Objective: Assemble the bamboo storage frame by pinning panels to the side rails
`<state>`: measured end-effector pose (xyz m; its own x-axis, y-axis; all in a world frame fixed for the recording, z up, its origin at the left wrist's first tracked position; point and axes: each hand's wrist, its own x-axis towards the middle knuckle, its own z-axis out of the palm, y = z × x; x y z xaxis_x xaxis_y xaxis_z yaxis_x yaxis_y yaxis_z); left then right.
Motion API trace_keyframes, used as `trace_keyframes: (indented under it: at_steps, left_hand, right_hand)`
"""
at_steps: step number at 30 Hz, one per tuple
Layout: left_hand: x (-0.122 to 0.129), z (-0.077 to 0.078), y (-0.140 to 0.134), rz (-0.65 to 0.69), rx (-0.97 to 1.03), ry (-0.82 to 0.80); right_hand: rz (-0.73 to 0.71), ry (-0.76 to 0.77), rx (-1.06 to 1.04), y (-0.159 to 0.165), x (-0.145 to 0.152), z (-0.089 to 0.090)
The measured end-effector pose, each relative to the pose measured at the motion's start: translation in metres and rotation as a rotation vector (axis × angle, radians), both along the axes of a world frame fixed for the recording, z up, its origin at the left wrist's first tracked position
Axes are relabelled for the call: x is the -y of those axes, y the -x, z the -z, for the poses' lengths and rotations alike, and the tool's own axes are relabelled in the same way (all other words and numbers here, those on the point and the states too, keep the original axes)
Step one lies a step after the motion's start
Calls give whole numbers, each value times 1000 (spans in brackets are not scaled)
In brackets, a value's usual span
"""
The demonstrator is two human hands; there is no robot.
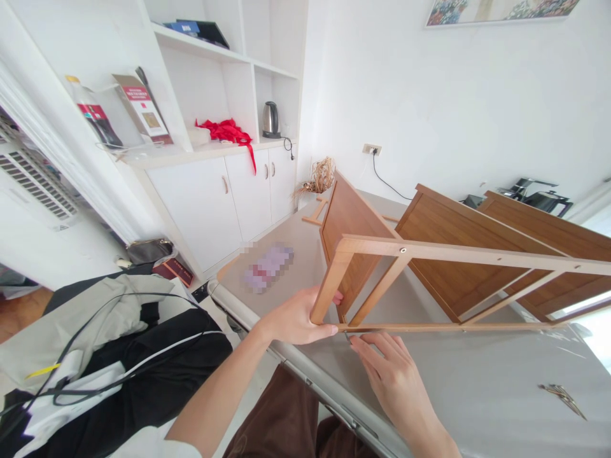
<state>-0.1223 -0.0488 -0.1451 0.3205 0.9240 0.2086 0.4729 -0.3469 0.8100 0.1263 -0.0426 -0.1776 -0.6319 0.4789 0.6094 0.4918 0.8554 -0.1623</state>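
A light-brown wooden shelf frame [458,252] lies on its side on the grey table, with several brown panels [439,254] standing up in it. My left hand [298,316] is closed around the frame's near-left corner, fingers behind the upright and thumb on the lower rail. Just right of it, my right hand [389,362] has its thumb and fingertips pinched at that lower rail. A small grey metal piece shows at those fingertips; its exact kind is too small to tell. A metal bolt head [403,250] sits in the upper rail.
Loose metal screws or bolts [563,399] lie on the grey table [496,388] at right. A blurred purple packet [268,268] is left of the frame. Clothes and cables [143,356] are heaped at lower left. Behind stand a white cabinet [200,203] and a kettle [271,119].
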Motion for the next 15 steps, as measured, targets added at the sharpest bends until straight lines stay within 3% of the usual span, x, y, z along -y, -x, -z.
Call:
trace_keyframes:
  at_steps: [7,11,15]
  left_hand:
    - [0,-2,0,-10,5,18]
    - [1,-2,-1,-13,0,19]
    - [1,-3,-1,-13,8,15]
  right_hand:
    - [-4,-96,140,-4,1,-11]
    - [18,-56,86,-3,2,-1]
    - [42,97,-49,1,6,14]
